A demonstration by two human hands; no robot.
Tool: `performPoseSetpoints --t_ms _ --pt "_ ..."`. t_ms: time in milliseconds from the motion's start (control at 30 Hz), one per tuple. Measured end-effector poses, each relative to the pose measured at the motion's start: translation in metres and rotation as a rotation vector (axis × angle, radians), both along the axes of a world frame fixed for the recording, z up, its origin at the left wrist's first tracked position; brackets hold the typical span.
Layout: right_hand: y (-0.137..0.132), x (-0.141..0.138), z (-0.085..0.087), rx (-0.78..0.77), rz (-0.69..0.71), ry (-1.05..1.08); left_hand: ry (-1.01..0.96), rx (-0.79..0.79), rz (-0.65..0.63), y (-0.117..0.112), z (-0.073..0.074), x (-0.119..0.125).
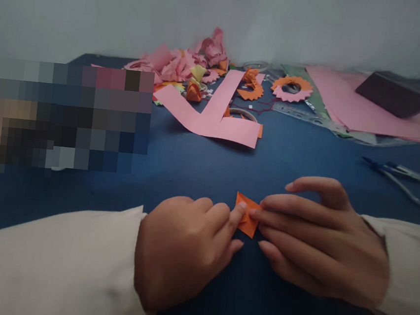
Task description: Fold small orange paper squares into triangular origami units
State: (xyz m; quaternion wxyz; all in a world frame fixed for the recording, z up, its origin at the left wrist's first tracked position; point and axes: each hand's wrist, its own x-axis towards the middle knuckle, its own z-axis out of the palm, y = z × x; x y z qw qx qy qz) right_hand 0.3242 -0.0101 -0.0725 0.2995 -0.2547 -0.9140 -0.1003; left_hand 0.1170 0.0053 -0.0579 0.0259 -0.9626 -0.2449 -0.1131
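Observation:
A small folded orange paper piece lies on the dark blue tabletop near me. My left hand is curled into a loose fist, its fingertips pinching the paper's left edge. My right hand comes in from the right, with the middle fingertips pressed on the paper's right edge and the index finger lifted above it. Both arms wear cream sleeves.
Bent pink paper strips lie in the middle. Crumpled pink and orange scraps are piled at the back by jagged orange and pink rings. Pink sheets, a dark box and a clear ruler sit back right. Scissors lie right.

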Motion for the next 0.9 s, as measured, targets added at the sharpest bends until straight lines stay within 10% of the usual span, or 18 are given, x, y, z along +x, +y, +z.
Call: performPoseSetpoints --t_ms 900 --pt "0.0024 -0.0008 0.0006 -0.033 0.051 0.000 -0.168 -0.033 0.173 0.0027 -0.0042 -0.0032"
